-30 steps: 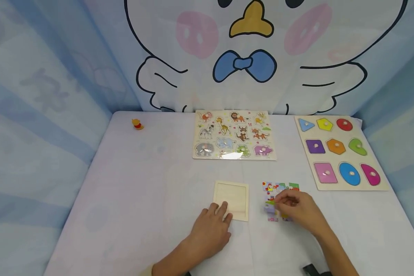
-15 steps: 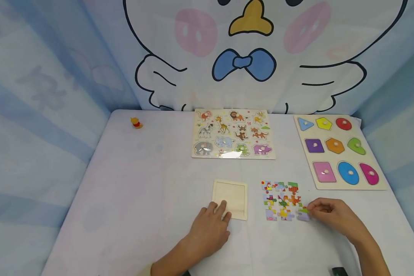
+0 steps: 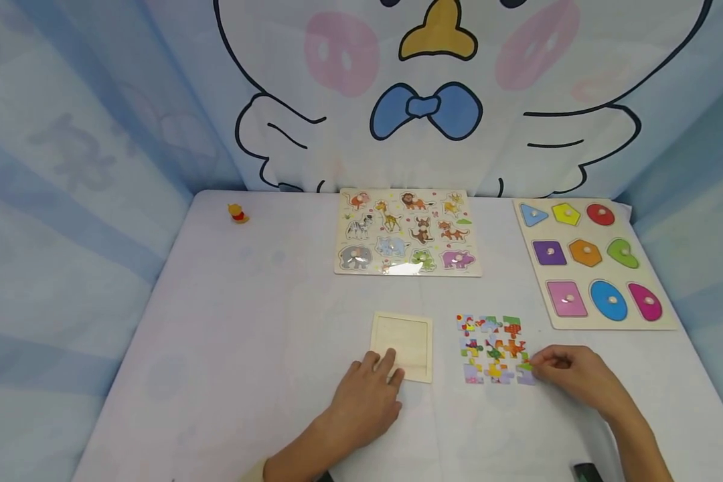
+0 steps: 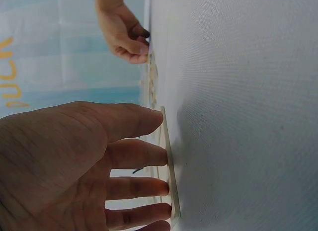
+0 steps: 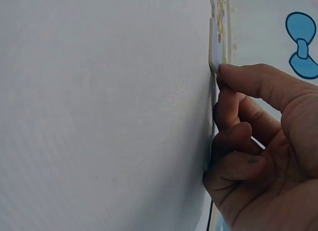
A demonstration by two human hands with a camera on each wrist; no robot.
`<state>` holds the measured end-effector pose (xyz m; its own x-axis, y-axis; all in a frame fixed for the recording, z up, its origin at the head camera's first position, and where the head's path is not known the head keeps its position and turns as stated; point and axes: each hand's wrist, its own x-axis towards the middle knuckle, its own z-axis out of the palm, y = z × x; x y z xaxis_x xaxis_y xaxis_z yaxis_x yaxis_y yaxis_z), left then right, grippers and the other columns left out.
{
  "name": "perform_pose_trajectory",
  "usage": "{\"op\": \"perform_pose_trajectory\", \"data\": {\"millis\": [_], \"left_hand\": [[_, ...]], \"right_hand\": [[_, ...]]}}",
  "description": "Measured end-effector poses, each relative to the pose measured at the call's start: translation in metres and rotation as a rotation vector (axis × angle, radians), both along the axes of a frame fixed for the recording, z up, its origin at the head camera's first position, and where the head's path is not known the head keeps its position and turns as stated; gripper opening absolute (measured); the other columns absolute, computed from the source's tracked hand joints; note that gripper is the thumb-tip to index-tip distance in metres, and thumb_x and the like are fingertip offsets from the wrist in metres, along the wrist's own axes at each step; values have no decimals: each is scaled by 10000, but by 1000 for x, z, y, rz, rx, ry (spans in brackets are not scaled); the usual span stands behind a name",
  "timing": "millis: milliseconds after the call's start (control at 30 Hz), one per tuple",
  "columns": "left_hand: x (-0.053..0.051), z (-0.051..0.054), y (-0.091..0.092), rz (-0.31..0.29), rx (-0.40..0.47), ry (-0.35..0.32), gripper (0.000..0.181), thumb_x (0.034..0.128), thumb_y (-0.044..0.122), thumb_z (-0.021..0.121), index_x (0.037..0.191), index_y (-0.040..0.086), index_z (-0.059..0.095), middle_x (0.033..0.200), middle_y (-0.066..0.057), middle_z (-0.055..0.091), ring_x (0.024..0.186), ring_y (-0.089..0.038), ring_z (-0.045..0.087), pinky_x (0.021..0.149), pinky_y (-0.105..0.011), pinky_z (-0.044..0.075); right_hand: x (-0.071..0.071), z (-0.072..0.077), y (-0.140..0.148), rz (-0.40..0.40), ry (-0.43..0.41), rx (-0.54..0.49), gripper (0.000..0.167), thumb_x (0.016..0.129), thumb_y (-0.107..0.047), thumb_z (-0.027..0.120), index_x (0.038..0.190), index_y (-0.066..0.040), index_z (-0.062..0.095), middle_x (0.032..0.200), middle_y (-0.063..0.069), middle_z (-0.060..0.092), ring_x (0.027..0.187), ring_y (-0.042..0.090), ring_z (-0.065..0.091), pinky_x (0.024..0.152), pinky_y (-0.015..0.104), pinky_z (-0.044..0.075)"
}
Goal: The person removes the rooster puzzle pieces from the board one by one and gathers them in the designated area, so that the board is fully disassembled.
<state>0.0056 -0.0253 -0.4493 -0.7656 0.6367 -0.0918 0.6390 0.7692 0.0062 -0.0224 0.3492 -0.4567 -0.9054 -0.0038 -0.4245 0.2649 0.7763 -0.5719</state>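
In the head view, my left hand [image 3: 366, 395] rests its fingertips on the shallow square wooden frame tray [image 3: 404, 345]. The left wrist view shows these fingers [image 4: 134, 189] nearly straight and spread, touching the tray's edge [image 4: 171, 176]. My right hand [image 3: 581, 376] pinches a purple-and-green jigsaw piece [image 3: 525, 376] by its right edge. That piece lies at the lower right corner of a loose square of colourful jigsaw pieces [image 3: 494, 349]. In the right wrist view, the thumb and forefinger meet at the piece's edge [image 5: 214, 47], with the other fingers curled below.
An animal puzzle board [image 3: 408, 234] lies at the back of the white table [image 3: 247, 335]. On the right is a board of knobbed coloured shapes [image 3: 596, 264]. A small yellow-and-red figure [image 3: 237, 213] stands at the back left. A printed curtain [image 3: 422, 154] hangs behind.
My right hand has carried the jigsaw piece from the left part of the group round to its lower right, then slid it slightly left against the others. My left hand stays on the tray.
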Motion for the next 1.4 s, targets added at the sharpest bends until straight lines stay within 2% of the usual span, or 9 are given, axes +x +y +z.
{"op": "perform_pose_trajectory", "data": {"millis": [500, 867, 1200, 1300, 1400], "left_hand": [[1, 1, 0, 1, 18, -6, 477, 879, 442, 710, 1261, 157, 696, 1386, -108, 540, 1141, -269, 509, 821, -360, 476], [0, 2, 1, -4, 11, -29, 479, 889, 441, 701, 1270, 151, 691, 1391, -116, 532, 1142, -274, 510, 827, -369, 481], [3, 1, 0, -28, -4, 10, 534, 869, 464, 713, 1289, 137, 674, 1402, -129, 523, 1158, -279, 513, 813, -361, 490], [4, 0, -3, -36, -19, -13, 582, 870, 472, 709, 1333, 127, 637, 1436, -142, 491, 1201, -292, 496, 817, -371, 503], [3, -3, -6, -30, -6, -66, 600, 881, 475, 700, 1372, 144, 603, 1477, -134, 452, 1241, -289, 475, 831, -390, 509]], "right_hand": [[4, -2, -7, 20, 51, 38, 123, 880, -200, 739, 933, -90, 736, 744, 10, 589, 755, 198, 522, 617, 266, 434], [9, -1, -8, 11, 73, 47, 102, 888, -183, 745, 921, -86, 743, 724, 8, 583, 742, 203, 511, 602, 258, 426], [11, -1, -8, 6, 75, 55, 117, 891, -195, 740, 939, -88, 740, 727, 7, 572, 736, 199, 507, 597, 269, 415], [11, -1, -10, 16, 86, 63, 119, 895, -190, 731, 950, -85, 731, 735, 3, 565, 738, 198, 507, 597, 269, 418], [12, -2, -12, 43, 107, 82, 100, 901, -172, 716, 963, -93, 716, 736, -5, 550, 737, 192, 505, 596, 265, 416]]}}
